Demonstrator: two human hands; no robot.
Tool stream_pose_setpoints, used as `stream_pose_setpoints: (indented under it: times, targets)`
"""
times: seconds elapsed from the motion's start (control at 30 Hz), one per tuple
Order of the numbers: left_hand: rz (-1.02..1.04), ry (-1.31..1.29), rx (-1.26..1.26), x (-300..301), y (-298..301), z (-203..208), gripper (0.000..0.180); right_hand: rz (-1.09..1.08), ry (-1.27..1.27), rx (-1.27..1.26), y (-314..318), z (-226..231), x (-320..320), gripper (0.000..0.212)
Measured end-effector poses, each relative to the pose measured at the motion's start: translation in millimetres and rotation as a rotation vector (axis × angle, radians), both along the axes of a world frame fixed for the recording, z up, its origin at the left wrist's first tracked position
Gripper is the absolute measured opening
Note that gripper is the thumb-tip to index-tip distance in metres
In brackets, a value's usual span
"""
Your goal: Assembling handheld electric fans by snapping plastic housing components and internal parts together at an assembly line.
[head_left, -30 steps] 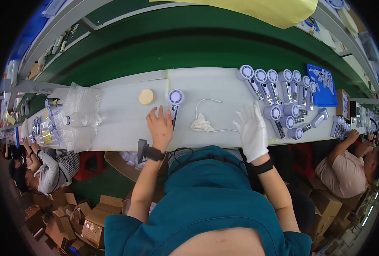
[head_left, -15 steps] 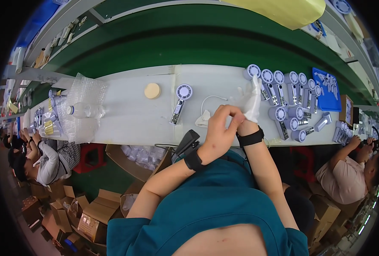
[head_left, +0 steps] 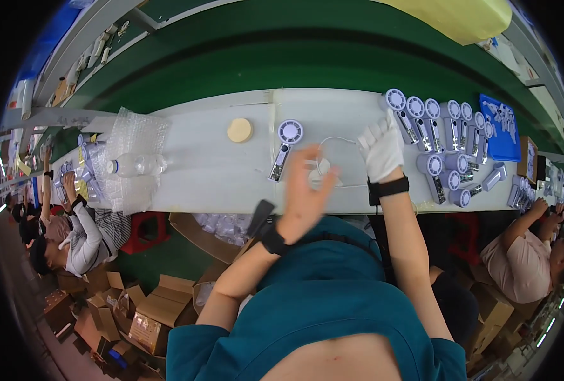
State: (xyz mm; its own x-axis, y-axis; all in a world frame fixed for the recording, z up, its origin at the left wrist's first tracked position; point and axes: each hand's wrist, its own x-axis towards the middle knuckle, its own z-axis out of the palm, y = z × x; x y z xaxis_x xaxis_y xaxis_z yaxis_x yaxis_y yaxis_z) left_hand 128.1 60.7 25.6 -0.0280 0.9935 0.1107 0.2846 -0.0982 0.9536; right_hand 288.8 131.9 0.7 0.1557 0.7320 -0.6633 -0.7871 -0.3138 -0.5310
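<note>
My left hand (head_left: 306, 193), bare and blurred by motion, is over the table's front part with thumb and fingers apart and nothing seen in it. Behind its fingers lies a crumpled white cloth item (head_left: 320, 168), perhaps a glove, partly hidden. My right hand (head_left: 383, 151) wears a white glove; its fingers are raised, slightly bent and apart, with no object visible in them. A thin white cable (head_left: 339, 138) curves between the two hands. Just left of my left hand lies a lilac handheld fan (head_left: 289, 132) with its handle's circuit board exposed.
Several similar fans (head_left: 432, 108) lie in rows at the right, beside a blue tray (head_left: 502, 152) of small parts. A round cream disc (head_left: 240, 130), a clear bottle (head_left: 137, 165) and bubble wrap (head_left: 120, 197) are at the left. Co-workers sit at both sides; cardboard boxes (head_left: 164, 298) stand below.
My hands have come apart: the left has let go of the gloved right hand's wrist area and moved left. The glove now sits fully over my right hand, its fingers spread.
</note>
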Motion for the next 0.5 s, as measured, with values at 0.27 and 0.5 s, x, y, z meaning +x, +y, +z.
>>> stream_pose_setpoints:
  times: [0.27, 0.5]
  targets:
    - [0.049, 0.949, 0.235, -85, 24, -112, 0.052, 0.353, -0.172, -0.159, -55, -34, -71, 0.015]
    - [-0.477, -0.522, -0.800, -77, 10, -10, 0.050, 0.523, -0.440, 0.145, -83, 9, -101, 0.024]
